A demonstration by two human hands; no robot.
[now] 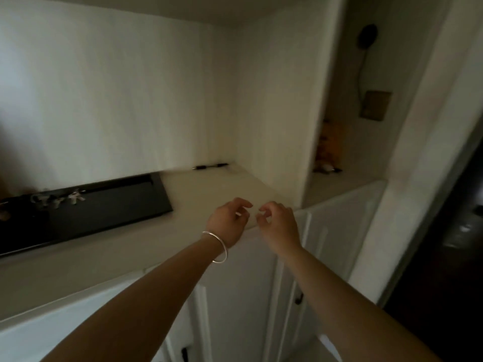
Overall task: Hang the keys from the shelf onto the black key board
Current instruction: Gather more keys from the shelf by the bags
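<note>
Head view: my two hands, left and right, hover loosely curled and empty over the pale shelf. Small silvery keys, too blurred to count, lie on one flat black key board further left.

Keys on board, left on shelf

We see the black key board lying flat on the pale shelf at left, with blurred silvery keys near its upper rail.
</note>
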